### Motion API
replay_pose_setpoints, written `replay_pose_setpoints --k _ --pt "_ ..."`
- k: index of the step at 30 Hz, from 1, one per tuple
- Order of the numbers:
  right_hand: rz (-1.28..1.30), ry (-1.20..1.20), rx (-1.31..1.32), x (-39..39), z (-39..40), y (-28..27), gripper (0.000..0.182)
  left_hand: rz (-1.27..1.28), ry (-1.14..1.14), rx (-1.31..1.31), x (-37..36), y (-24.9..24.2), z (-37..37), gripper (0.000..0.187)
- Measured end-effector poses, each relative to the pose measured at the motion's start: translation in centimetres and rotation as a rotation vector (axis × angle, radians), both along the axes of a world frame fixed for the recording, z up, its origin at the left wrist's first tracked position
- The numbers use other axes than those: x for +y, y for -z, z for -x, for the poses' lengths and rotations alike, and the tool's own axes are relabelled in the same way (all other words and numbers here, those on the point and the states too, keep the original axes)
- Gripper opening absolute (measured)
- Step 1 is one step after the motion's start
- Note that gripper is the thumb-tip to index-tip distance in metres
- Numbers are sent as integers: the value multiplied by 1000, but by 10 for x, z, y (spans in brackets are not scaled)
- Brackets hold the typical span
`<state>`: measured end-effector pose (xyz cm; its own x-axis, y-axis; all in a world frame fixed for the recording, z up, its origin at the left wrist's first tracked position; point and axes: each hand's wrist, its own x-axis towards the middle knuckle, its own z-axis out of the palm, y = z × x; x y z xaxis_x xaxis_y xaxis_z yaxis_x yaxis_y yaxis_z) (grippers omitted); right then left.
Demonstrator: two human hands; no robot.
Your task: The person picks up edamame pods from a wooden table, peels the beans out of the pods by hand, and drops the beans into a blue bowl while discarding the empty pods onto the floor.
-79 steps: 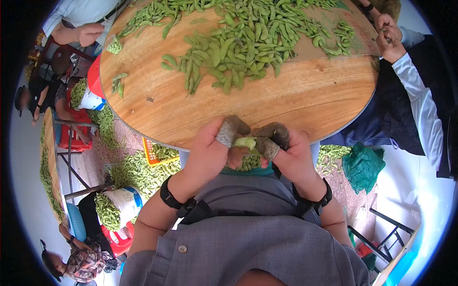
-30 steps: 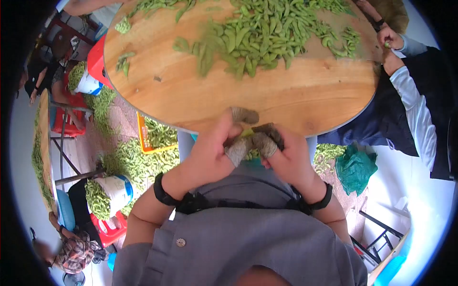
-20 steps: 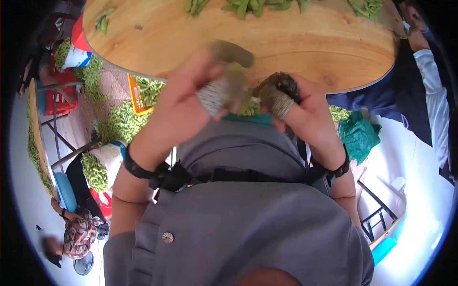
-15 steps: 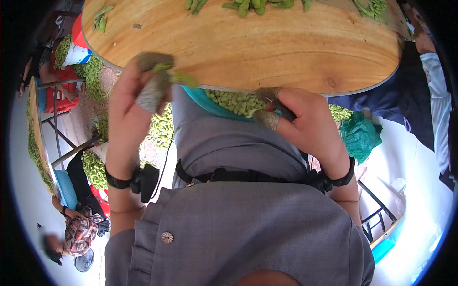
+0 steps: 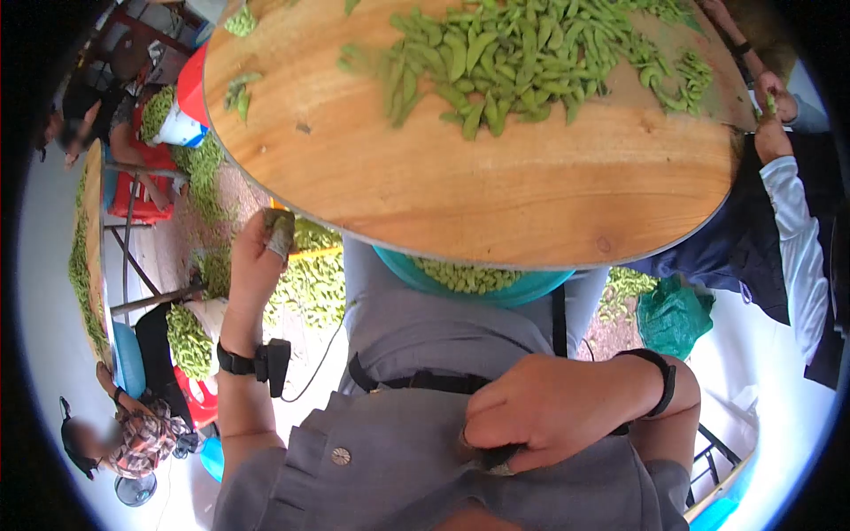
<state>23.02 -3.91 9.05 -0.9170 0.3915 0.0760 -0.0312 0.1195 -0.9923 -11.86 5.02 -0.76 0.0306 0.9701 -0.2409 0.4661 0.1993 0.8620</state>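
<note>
My left hand (image 5: 254,258) is beside the left edge of the wooden table (image 5: 425,186), its fingers closed together and grey covers on the fingertips. Whether anything is between them is hidden. Against the front of my grey shirt (image 5: 398,442) is my right hand (image 5: 553,411), fingers curled in, with a dark bit showing at the fingertips that I cannot make out. On my lap, partly under the table edge, a teal basin (image 5: 540,288) holds shelled green beans (image 5: 465,275). A heap of green bean pods (image 5: 505,62) is spread on the table.
To the right, another person's forearm in a white sleeve (image 5: 792,221) reaches to the table. A green plastic bag (image 5: 676,317) lies below. More pods (image 5: 314,288) cover the floor at left, near a white bucket (image 5: 181,128). Another person in a patterned shirt (image 5: 146,438) sits lower left.
My right hand has moved from the basin back to my shirt. My left hand has dropped from over the table edge, and the pod in it no longer shows. More of the tabletop is in view.
</note>
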Motion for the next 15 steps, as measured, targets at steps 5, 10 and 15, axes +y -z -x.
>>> replay_pose_setpoints --k 5,10,15 --pt "42 58 -51 5 5 -13 28 -8 96 51 10 4 2 14" --pt "80 -34 147 -5 14 -29 27 -118 194 123 7 51 31 20" --pt "59 -76 89 3 -30 5 27 -65 375 490 -24 70 48 35"
